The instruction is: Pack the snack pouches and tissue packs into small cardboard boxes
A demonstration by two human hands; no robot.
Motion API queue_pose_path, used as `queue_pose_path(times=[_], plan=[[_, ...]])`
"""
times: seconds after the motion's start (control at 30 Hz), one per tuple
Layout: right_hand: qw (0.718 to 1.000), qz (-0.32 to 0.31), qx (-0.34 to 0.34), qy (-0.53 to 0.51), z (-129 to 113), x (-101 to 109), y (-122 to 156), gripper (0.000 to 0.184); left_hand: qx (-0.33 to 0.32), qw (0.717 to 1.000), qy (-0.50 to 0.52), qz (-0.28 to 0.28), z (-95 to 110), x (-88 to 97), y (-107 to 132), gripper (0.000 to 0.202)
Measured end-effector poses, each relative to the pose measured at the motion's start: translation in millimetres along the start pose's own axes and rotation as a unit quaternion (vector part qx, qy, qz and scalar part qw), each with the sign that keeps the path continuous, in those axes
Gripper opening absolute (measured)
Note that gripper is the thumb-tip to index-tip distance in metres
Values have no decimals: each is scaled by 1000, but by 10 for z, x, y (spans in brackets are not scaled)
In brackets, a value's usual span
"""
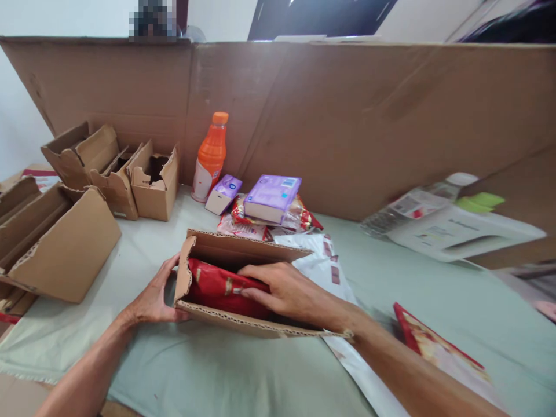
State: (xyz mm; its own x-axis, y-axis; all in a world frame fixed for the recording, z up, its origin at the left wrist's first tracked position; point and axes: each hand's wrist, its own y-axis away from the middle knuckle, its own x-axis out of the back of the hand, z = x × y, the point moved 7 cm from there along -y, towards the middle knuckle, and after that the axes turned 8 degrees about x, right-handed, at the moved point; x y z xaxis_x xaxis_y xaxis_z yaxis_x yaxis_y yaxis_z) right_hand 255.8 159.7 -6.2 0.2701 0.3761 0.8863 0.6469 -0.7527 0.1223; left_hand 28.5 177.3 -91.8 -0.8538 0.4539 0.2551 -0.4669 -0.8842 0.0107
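An open-topped cardboard box (256,331) lies in front of me on the pale green cloth, one long side toward me. At its left end my left hand (158,295) grips the cardboard, thumb and fingers on opposite sides of the corner. A shiny red packet (212,289) with gold marks lies inside the box. My right hand (275,289) reaches in from the right and holds the packet, its thumb on the near face and the fingers over the top edge; the fingertips are partly hidden. A white plastic bag (343,284) spreads beneath the box's right end.
Several cut cardboard boxes (72,243) stand at the left. Behind are an orange bottle (211,153), purple boxes (273,194) and food packets (241,227). A clear bottle (419,202) and a white jug (456,229) lie right, a red-edged packet (443,347) nearer. A tall cardboard wall (369,121) closes the back.
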Motion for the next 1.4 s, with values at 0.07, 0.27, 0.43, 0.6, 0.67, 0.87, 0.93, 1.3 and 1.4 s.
queue_pose_path(times=[0.07,0.27,0.43,0.6,0.67,0.87,0.93,1.3,1.4], plan=[[1000,8,-10,4,15,7,-17,24,7,1000,5,0,4,3,-4,120],[993,32,-27,112,61,-19,-38,30,0,1000,23,8,118,23,-9,116],[975,136,35,170,-16,21,104,21,-15,1000,20,1,137,7,3,110],[958,211,81,178,-81,76,182,21,-25,1000,8,1,126,6,9,112],[966,168,58,190,-42,29,133,16,-17,1000,12,-2,124,6,7,112],[962,156,60,217,-36,13,60,18,-12,1000,8,4,82,24,4,113],[957,173,74,222,-47,25,59,20,-7,1000,2,2,45,28,-1,114],[962,226,133,81,-67,101,123,23,-26,999,-31,-30,46,1,3,118],[959,229,139,87,-71,103,115,25,-27,999,-30,-29,36,9,4,118]])
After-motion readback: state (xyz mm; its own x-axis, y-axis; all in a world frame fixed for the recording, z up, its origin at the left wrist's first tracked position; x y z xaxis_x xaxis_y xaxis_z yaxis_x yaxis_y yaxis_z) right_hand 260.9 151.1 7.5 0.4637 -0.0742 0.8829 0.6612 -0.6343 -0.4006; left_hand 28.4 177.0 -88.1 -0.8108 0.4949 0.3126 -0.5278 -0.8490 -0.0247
